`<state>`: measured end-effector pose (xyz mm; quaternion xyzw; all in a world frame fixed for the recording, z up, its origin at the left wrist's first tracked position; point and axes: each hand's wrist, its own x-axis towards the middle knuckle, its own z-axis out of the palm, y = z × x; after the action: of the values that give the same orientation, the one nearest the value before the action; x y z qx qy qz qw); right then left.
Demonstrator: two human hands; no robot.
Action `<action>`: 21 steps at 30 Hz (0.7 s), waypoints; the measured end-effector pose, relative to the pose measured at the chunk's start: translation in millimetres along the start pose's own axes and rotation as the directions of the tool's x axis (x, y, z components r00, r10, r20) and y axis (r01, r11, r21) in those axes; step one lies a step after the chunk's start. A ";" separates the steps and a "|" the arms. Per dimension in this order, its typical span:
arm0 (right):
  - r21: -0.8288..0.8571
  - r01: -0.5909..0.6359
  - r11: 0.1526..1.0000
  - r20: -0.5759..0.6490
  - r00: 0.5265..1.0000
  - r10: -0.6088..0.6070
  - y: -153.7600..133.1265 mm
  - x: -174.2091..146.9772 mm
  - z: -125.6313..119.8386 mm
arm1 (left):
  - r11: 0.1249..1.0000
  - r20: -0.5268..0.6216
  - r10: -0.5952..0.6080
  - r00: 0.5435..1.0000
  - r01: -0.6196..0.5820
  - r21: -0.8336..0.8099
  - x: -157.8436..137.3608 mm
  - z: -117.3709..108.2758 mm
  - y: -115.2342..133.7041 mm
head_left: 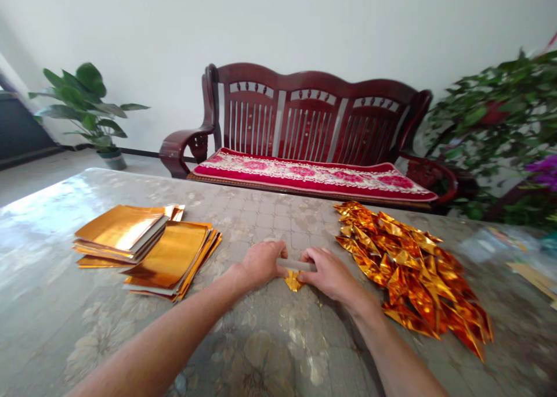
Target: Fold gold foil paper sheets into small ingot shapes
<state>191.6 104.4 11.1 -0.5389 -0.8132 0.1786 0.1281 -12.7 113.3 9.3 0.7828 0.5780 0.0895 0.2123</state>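
Between my hands, over the middle of the table, is a partly folded sheet of gold foil paper with a pale grey strip along its far side. My left hand pinches its left end, and my right hand grips the right end with thumb and fingers. To the left lie two overlapping stacks of flat gold foil paper, a farther stack and a nearer stack. On the right is a heap of folded foil pieces, shiny orange-gold and pointed at the ends.
A patterned cover lies over the table. Beyond its far edge stands a dark red wooden bench with a red floral runner. Clear plastic bags lie at the right; potted plants flank the bench.
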 end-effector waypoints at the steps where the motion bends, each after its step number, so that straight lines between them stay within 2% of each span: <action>1: 0.014 0.009 1.000 -0.001 1.000 -0.009 0.9 0.1 0.9 | 1.000 -0.013 0.013 1.000 -0.013 -0.013 -0.4 0.8 -1.3; 6: 0.060 0.092 0.994 -0.034 0.995 -0.090 8.0 -0.3 8.4 | 0.990 -0.125 0.088 0.988 -0.101 -0.101 -10.3 10.0 -5.3; 9: 0.071 0.144 0.987 -0.091 0.986 -0.137 11.0 -4.7 13.0 | 0.976 -0.206 0.164 0.965 -0.189 -0.107 -19.2 16.0 -5.1; 12: 0.010 0.222 0.975 -0.148 0.965 -0.218 12.0 -11.4 14.8 | 0.971 -0.250 0.231 0.940 -0.240 -0.006 -26.9 20.1 -4.1; 17: -0.115 0.348 0.930 -0.143 0.921 -0.362 10.8 -18.3 12.1 | 0.922 -0.198 0.341 0.919 -0.285 0.261 -34.9 25.7 -4.8; 19: -0.130 0.353 0.926 -0.139 0.919 -0.370 8.9 -18.9 12.0 | 0.894 -0.173 0.374 0.911 -0.304 0.330 -38.1 27.3 -4.8; 21: -0.134 0.305 0.943 -0.162 0.932 -0.324 6.3 -18.9 13.4 | 0.887 -0.167 0.376 0.911 -0.303 0.347 -41.4 27.3 -3.0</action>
<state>198.7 87.2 -4.1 -0.4216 -0.8823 0.0621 0.1997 -17.8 68.7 -12.0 0.8803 0.4584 0.1225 -0.0022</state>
